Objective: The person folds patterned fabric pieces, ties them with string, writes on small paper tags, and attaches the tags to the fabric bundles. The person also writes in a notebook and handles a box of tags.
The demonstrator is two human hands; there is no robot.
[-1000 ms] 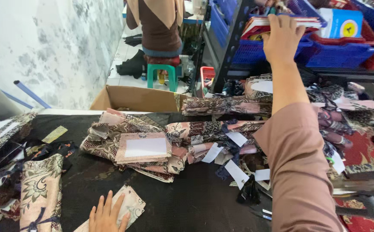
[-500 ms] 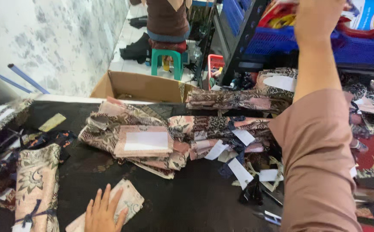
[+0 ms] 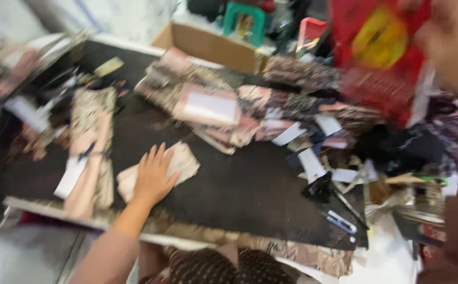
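The right hand (image 3: 452, 44) is close to the camera now and badly blurred; it seems to have hold of a red packet with a yellow patch (image 3: 381, 50), though how the fingers close on it I cannot tell. A second ago that arm was stretched far up to the blue bins on the shelf, with the hand among the packets there. Now the packet hangs in the air over the far right of the table, above the heap of patterned cloth (image 3: 302, 71), so it looks to have been pulled off the shelf and brought down toward the work surface.

The left hand (image 3: 152, 173) has hardly shifted: it lies flat, fingers spread, pressing down on a small folded pale cloth (image 3: 184, 160) on the black tabletop (image 3: 239, 189). Beyond it sits a folded cloth bundle with a white card on top (image 3: 210, 108), and white paper tags (image 3: 310, 163) are scattered to the right. A cardboard box (image 3: 208, 44) stands behind the table.
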